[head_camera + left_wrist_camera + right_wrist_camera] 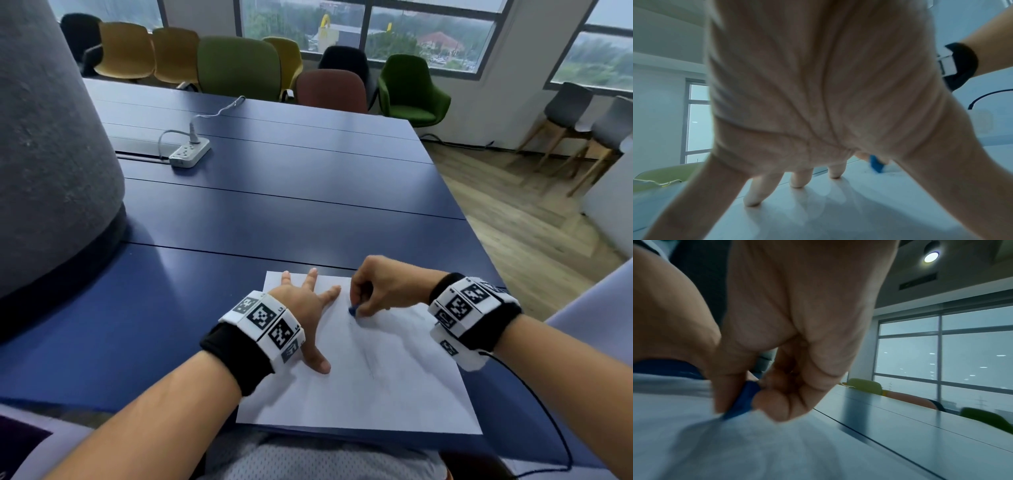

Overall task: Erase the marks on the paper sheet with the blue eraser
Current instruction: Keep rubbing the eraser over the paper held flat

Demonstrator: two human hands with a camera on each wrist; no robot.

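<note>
A white paper sheet (359,387) lies on the dark blue table (274,192) near its front edge, with faint grey pencil marks (371,363) down its middle. My left hand (305,301) lies flat on the sheet's upper left part, fingers spread and straight, pressing it down. My right hand (373,291) pinches the small blue eraser (353,310) between thumb and fingers, its tip on the paper at the upper end of the marks. The right wrist view shows the eraser (742,400) held against the sheet (735,443). The eraser (876,163) also shows past my left palm.
A white power strip (189,151) with a plugged cable sits far back on the table. A large grey felt column (51,154) stands at the left. Coloured chairs (236,65) line the far side. A black cable (548,411) runs from my right wristband.
</note>
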